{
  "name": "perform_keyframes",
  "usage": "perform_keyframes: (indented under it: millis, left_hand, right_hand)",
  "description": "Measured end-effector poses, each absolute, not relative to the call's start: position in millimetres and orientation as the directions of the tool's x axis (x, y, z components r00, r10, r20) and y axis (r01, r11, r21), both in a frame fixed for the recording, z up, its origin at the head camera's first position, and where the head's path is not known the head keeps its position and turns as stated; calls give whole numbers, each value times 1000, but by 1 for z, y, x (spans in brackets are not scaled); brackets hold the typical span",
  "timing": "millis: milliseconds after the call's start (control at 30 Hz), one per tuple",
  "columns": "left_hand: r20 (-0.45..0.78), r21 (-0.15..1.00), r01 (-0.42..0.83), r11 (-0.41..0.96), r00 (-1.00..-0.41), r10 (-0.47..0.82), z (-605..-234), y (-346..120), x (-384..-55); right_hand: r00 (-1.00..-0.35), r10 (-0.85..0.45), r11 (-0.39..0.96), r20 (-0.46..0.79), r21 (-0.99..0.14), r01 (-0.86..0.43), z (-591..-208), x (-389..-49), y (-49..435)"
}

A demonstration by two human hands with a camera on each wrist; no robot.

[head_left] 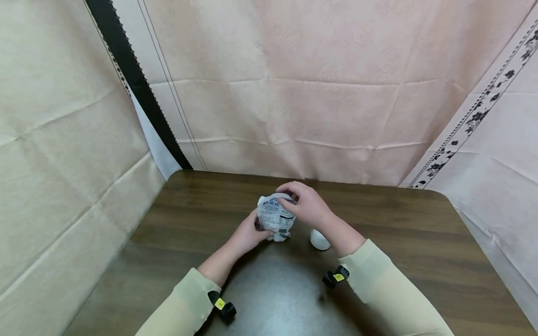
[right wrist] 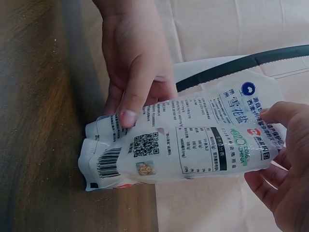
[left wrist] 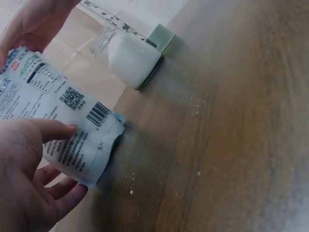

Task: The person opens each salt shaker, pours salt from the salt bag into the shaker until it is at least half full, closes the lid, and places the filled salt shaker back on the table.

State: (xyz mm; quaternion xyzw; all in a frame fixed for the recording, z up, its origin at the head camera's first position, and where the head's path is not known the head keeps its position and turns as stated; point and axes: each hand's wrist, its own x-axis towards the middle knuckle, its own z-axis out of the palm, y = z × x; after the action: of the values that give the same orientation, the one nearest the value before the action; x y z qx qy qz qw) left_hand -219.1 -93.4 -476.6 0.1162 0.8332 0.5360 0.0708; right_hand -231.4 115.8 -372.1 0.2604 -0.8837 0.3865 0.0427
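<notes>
A white printed salt bag (head_left: pixel 273 217) stands upright over the table, its lower edge right at the tabletop. Low on its side, my left hand (head_left: pixel 247 237) grips it; the thumb (left wrist: pixel 55 129) lies across the printed face and the fingers are behind. At the bag's top, my right hand (head_left: pixel 310 205) holds the edge between thumb and fingers, as the right wrist view also shows. To the right of the bag stands a glass jar (left wrist: pixel 130 60) of white grains with no lid on its mouth, partly hidden by my right forearm in the head view.
Beyond the jar sits a pale green square piece (left wrist: pixel 161 37). A few white grains (left wrist: pixel 131 192) are scattered on the brown wooden table (head_left: pixel 176 224). Cloth curtains (head_left: pixel 294 116) hang behind the table's far edge and at both sides.
</notes>
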Motion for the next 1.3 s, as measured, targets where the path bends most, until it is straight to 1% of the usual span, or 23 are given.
perform_keyframes:
  millis: [200, 333, 467, 567, 667, 833, 1033, 1133, 1300]
  left_hand:
    - [-37, 904, 72, 422, -969, 245, -470, -94, -211]
    - [-40, 912, 60, 406, -972, 232, -470, -95, -208]
    - [-44, 915, 45, 400, -977, 210, -470, -97, -203]
    - [-67, 903, 16, 430, -982, 177, -469, -100, -197]
    - [-81, 886, -6, 463, -986, 144, -468, -102, -190]
    - [-61, 863, 15, 505, -989, 133, -466, -105, -181]
    - [-31, 857, 56, 513, -987, 159, -459, -103, -171]
    - [-28, 859, 79, 506, -979, 201, -456, -99, -165]
    - [-37, 860, 121, 496, -954, 297, -455, -87, -157]
  right_hand:
    - [-874, -403, 575, 272, -668, -472, -379, -227, 121]
    - [-892, -377, 573, 250, -694, -436, -381, -224, 129]
    - [-896, -354, 558, 268, -709, -432, -386, -223, 138]
    - [-892, -341, 552, 296, -705, -445, -390, -221, 146]
    - [-903, -316, 552, 291, -718, -424, -392, -216, 154]
    - [-932, -251, 579, 261, -731, -360, -395, -208, 173]
    - [-939, -184, 619, 291, -708, -341, -395, -198, 195]
    - [-938, -165, 635, 304, -695, -337, -397, -193, 207]
    - [-952, -135, 671, 275, -682, -292, -403, -183, 230]
